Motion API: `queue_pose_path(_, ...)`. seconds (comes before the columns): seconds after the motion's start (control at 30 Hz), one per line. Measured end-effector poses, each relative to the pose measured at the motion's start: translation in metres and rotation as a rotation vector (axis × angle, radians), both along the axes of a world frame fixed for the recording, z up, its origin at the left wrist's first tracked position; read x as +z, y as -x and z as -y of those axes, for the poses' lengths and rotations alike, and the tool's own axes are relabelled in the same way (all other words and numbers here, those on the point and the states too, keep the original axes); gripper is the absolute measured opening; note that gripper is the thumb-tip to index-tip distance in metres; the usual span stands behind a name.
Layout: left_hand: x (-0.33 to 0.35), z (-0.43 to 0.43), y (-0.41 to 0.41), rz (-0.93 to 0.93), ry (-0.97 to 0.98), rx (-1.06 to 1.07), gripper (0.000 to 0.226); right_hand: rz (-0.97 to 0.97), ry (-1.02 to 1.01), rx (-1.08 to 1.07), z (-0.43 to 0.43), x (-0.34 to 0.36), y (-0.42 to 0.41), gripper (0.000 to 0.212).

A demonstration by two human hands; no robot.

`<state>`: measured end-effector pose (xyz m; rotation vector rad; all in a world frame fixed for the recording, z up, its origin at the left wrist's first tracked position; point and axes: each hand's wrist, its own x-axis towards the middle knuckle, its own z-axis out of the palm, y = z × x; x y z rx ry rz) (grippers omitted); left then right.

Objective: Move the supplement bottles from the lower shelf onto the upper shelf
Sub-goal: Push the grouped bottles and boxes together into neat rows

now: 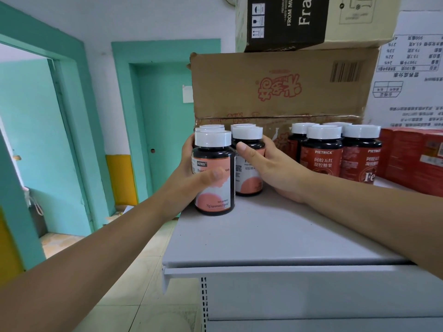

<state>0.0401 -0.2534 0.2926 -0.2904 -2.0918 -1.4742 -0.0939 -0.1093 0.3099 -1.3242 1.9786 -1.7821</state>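
Note:
On the grey upper shelf stand several dark supplement bottles with white caps. My left hand wraps the front pink-label bottle near the shelf's left edge, thumb across its label. Beside it my right hand grips a second pink-label bottle, thumb on its front, fingers behind. More white caps show behind these two. A group of red-label bottles stands to the right, apart from my hands. The lower shelf is out of view.
A brown cardboard box sits right behind the bottles, with a black-and-tan box stacked on it. A white carton and red packs fill the right. Teal doors and a tiled floor lie to the left.

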Motion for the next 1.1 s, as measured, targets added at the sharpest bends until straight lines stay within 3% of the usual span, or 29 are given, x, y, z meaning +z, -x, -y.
queue_pose_path(0.33,-0.0018,0.0027,0.0004,0.0,-0.007,0.013,0.131,0.051,0.048,0.002,0.0023,-0.0008,0.0032,0.128)
queue_pose_path(0.5,-0.003,0.0047,0.0014,0.008,-0.014,0.015,0.133,0.079,0.054,0.055,0.0026,-0.0004,0.0036,0.099)
queue_pose_path(0.77,-0.0038,0.0065,0.0027,0.019,-0.034,0.011,0.136,0.087,0.06,0.08,0.002,-0.0024,0.0088,0.071)
queue_pose_path(1.1,-0.002,0.0002,0.0002,0.027,-0.038,0.025,0.137,0.066,0.034,0.061,0.0022,0.0001,0.0066,0.085)
